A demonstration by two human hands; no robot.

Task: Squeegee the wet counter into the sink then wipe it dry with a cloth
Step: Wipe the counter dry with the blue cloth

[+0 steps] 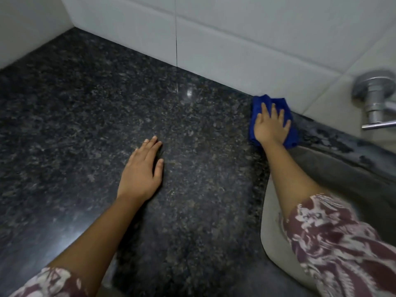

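A dark speckled granite counter [90, 116] fills most of the head view. My right hand [271, 125] lies flat on a blue cloth [258, 103], pressing it on the counter at the back, close to the white tiled wall and just left of the sink's far corner. My left hand [142, 170] rests palm down on the counter's middle, fingers together, holding nothing. The sink [334, 174] opens at the right under my right forearm. No squeegee is in view.
White wall tiles [214, 46] run along the back and the left side. A chrome tap [377, 99] is fixed to the wall at the far right above the sink. The counter's front edge runs past my left forearm.
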